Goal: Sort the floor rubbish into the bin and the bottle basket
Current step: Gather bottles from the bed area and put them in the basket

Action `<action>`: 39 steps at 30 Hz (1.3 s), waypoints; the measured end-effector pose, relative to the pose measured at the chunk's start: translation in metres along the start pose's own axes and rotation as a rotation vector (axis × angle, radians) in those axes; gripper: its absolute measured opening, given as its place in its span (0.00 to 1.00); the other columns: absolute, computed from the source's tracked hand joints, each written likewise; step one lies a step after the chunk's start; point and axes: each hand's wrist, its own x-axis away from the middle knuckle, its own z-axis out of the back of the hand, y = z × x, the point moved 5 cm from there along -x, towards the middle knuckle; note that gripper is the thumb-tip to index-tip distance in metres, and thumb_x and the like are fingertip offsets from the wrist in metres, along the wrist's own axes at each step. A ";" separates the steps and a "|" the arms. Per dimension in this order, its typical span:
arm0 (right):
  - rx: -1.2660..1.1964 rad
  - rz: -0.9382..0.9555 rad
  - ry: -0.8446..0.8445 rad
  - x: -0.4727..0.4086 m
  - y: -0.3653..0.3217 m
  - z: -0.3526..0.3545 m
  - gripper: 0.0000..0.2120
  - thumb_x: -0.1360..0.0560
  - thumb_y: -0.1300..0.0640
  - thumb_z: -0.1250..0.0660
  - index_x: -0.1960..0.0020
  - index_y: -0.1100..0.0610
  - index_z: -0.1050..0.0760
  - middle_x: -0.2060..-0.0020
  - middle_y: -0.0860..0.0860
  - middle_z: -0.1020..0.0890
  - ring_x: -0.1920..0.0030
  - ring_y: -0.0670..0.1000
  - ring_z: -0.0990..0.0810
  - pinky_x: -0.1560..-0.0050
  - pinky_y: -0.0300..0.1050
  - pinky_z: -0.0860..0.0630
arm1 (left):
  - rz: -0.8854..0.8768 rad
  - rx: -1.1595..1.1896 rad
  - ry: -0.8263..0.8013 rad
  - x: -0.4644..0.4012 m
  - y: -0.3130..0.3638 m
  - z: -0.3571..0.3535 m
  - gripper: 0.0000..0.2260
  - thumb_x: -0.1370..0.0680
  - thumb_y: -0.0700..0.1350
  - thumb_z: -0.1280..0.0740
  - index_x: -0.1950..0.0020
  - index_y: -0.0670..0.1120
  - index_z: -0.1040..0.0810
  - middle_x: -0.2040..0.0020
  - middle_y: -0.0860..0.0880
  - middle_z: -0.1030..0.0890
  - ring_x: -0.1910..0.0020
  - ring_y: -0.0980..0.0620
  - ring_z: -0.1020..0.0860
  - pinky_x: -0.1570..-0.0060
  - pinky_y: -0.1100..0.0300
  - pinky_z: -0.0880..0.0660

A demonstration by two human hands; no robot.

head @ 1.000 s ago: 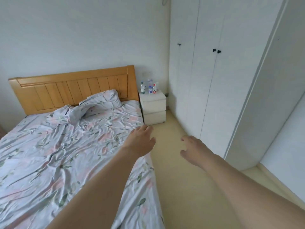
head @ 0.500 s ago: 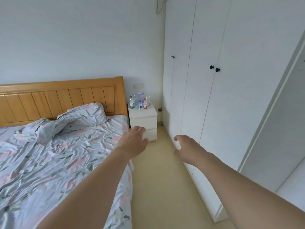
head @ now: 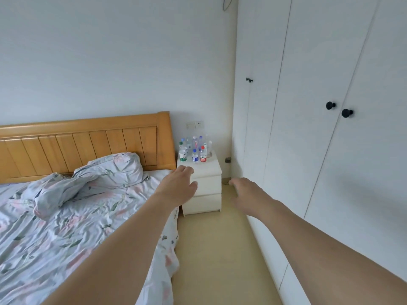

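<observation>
Bedroom, head view, both bare arms stretched forward over the gap between bed and wardrobe. Left hand (head: 177, 187) palm down, fingers loosely extended and close together, thumb out to the side, holding nothing; it sits in front of the white two-drawer nightstand (head: 207, 194) in the picture, contact with it cannot be told. Right hand (head: 247, 198) also empty, fingers relaxed and slightly curled downward, a little spread, above the beige floor (head: 211, 249) near the wardrobe foot. Task items in sight: a cluster of plastic water bottles (head: 195, 148) standing upright on the nightstand top, pushed toward the wall; one with a green label (head: 182, 152) at the left, one blue-labelled (head: 195, 155) in the middle front, one with a red cap and label (head: 203, 154) to its right, several clear ones behind them. The visible strip of floor shows no rubbish. Bed (head: 66, 216) to the left with crumpled floral sheet, rumpled pillow (head: 114, 170) against the slatted wooden headboard (head: 83, 146). White wardrobe (head: 319, 150) along the right, doors closed, black round knobs (head: 339, 108). Wall socket and switch plate (head: 195, 124) just above the bottles.
</observation>
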 end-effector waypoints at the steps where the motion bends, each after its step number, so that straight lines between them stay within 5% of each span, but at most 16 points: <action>1: -0.008 0.003 -0.002 -0.028 0.008 0.002 0.27 0.24 0.56 0.39 0.25 0.52 0.39 0.28 0.49 0.34 0.30 0.53 0.33 0.36 0.47 0.31 | 0.010 0.004 -0.002 -0.025 -0.005 -0.006 0.21 0.19 0.50 0.41 0.27 0.46 0.34 0.29 0.48 0.31 0.32 0.46 0.32 0.36 0.52 0.31; 6: -0.044 -0.009 -0.020 -0.175 0.039 0.028 0.22 0.25 0.58 0.39 0.31 0.56 0.32 0.39 0.49 0.27 0.42 0.53 0.27 0.48 0.43 0.30 | 0.040 -0.042 -0.033 -0.155 -0.035 -0.017 0.20 0.19 0.50 0.42 0.27 0.48 0.34 0.31 0.50 0.30 0.32 0.48 0.32 0.39 0.55 0.32; 11: -0.073 0.042 -0.063 -0.289 0.039 0.036 0.26 0.24 0.57 0.39 0.27 0.53 0.37 0.32 0.49 0.31 0.35 0.52 0.29 0.39 0.47 0.28 | 0.103 0.008 -0.024 -0.260 -0.074 -0.018 0.20 0.19 0.50 0.41 0.27 0.48 0.34 0.30 0.50 0.30 0.32 0.48 0.32 0.37 0.55 0.32; 29: -0.125 -0.043 -0.177 -0.738 0.059 -0.026 0.24 0.24 0.56 0.38 0.28 0.54 0.35 0.32 0.50 0.31 0.35 0.53 0.28 0.40 0.44 0.29 | 0.431 0.193 -0.142 -0.636 -0.336 -0.115 0.22 0.21 0.49 0.41 0.27 0.48 0.34 0.32 0.48 0.29 0.47 0.52 0.27 0.52 0.58 0.28; 34: -0.087 -0.136 -0.231 -0.835 0.091 -0.051 0.24 0.24 0.56 0.38 0.29 0.54 0.36 0.34 0.53 0.30 0.41 0.54 0.26 0.44 0.46 0.26 | 0.376 0.160 -0.256 -0.713 -0.356 -0.171 0.20 0.21 0.48 0.40 0.29 0.47 0.33 0.34 0.47 0.28 0.40 0.48 0.26 0.41 0.52 0.27; 39: -0.077 -0.163 -0.255 -0.929 0.115 -0.095 0.23 0.25 0.56 0.37 0.31 0.54 0.35 0.38 0.52 0.29 0.47 0.54 0.23 0.54 0.44 0.28 | 0.446 0.174 -0.312 -0.775 -0.388 -0.233 0.20 0.21 0.48 0.40 0.29 0.47 0.32 0.33 0.48 0.28 0.40 0.48 0.26 0.41 0.54 0.27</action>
